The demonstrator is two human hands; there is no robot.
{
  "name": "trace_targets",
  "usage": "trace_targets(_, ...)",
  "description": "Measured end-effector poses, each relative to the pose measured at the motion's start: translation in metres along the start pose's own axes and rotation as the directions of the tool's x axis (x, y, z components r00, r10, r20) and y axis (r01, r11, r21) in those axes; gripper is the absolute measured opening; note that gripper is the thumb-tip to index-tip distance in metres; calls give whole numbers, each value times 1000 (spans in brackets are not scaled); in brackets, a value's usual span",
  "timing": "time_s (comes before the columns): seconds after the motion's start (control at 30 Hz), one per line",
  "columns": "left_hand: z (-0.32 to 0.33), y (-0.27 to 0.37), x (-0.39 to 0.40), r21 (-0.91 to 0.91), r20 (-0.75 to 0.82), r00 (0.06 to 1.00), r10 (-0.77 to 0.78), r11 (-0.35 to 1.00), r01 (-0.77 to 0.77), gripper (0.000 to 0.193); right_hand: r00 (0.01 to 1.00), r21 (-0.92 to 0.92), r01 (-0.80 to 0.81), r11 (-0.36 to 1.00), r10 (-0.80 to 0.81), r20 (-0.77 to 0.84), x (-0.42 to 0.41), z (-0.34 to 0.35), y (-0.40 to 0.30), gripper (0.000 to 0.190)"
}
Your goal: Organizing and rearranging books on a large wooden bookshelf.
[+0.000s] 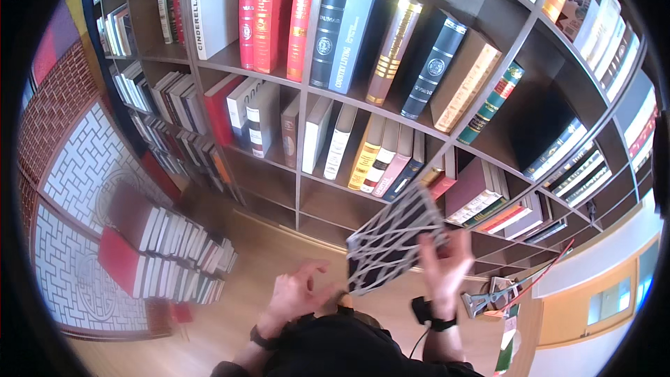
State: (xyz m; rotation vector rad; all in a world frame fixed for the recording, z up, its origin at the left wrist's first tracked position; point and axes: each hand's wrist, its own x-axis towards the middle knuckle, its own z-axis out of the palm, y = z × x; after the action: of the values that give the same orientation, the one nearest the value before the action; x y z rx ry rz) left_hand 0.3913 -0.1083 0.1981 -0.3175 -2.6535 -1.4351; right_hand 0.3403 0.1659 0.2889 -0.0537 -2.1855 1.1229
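Note:
My right hand [445, 256] grips the right end of a black book or flat box [390, 241] with a pattern of crossing white lines. This thing is tilted and somewhat blurred in front of the lower shelves. To its left is my left hand [303, 290], fingers apart and curled, apart from the patterned thing and holding nothing. Just above the patterned thing stand a pink book [393, 174] and a dark blue book [407, 179] in a bookshelf compartment. A dark band or strap is around each wrist.
A tall dark bookshelf [251, 68] with upright and leaning books spans the view ahead. At left, tall stacks of books [178, 251] stand before a lattice-patterned panel [84, 167]. A blue and red object [487, 298] lies at lower right, near a wooden door [591, 298].

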Motion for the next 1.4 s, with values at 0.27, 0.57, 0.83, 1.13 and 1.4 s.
trace_targets(0.27,-15,36,-5,149,-274,956,101,987,-62,70,955,71,255,964,-263,136,-67,69,-84,38)
trace_targets(0.57,-46,-42,-43,128,-651,743,154,987,-92,44,749,572,376,729,-603,276,-88,114,-137,60)
trace_targets(0.83,-123,-90,-7,122,-853,500,151,988,-91,38,650,148,253,956,-281,706,-89,148,-23,19)
trace_targets(1.13,-263,-50,144,228,-855,436,281,959,-171,28,455,-210,54,976,163,875,-155,161,355,42)
trace_targets(1.4,-387,-30,300,68,-859,474,196,959,-274,41,438,-186,-59,981,193,878,-150,126,420,38)
